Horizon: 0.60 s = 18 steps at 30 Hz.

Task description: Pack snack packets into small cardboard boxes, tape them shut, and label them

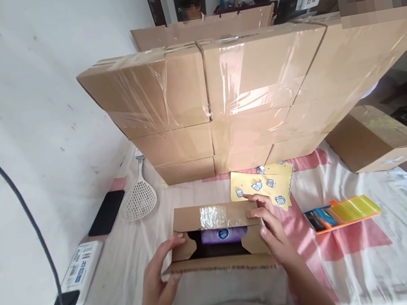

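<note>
Small carton between both hands, long axis left-right.
Left hand cups the left end flap; right hand presses the taped far flap, fingers loosely curled.

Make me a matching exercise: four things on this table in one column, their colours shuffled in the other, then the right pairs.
Things:
1. phone
2. sticker sheet
3. packet in the open box
4. tape cutter

Colours:
A. orange
B. purple
C. black
D. yellow

Pairs: 1-C, 2-D, 3-B, 4-A
</note>
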### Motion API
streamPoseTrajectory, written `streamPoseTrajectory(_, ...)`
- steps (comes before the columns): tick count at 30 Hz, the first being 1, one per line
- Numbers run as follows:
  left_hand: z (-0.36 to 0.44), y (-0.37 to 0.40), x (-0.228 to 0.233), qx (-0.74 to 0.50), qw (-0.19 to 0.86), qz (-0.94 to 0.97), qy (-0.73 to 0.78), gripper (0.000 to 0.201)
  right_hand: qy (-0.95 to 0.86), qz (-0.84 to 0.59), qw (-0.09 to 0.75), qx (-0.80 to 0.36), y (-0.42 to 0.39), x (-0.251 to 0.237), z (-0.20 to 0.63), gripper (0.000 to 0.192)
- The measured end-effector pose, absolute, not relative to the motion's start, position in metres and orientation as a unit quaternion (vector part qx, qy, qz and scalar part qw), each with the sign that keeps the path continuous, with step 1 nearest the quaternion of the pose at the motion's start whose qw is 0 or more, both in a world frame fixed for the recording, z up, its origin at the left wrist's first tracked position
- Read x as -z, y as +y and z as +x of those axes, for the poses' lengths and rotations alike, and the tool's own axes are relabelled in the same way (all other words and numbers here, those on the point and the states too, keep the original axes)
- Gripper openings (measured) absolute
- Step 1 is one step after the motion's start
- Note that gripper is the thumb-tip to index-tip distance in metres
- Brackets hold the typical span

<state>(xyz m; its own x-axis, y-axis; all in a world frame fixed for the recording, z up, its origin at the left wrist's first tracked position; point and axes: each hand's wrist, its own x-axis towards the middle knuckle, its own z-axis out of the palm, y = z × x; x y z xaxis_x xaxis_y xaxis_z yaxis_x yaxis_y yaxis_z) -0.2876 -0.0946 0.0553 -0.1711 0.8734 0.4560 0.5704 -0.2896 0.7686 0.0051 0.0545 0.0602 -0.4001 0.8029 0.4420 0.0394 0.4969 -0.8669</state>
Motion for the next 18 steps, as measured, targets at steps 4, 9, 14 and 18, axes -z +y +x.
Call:
streamPoseTrajectory(4,-0.263,-0.071,-0.065,-0.518,0.09,0.47,0.709,0.05,-0.729,-0.303,0.448,-0.42,0.058,-0.064,0.004,0.027)
streamPoseTrajectory(9,-0.257,-0.056,-0.076,-0.474,0.114,0.464,0.74,0.042,-0.744,-0.348,0.422,-0.384,0.055,-0.068,0.012,0.029)
streamPoseTrajectory(14,-0.262,-0.058,-0.07,-0.469,0.091,0.506,0.718,0.028,-0.614,-0.497,0.586,-0.183,0.04,-0.054,0.056,0.033)
streamPoseTrajectory(18,-0.257,-0.062,-0.076,-0.457,0.096,0.5,0.729,0.023,-0.379,-0.629,0.678,-0.016,0.039,-0.036,0.125,0.02)
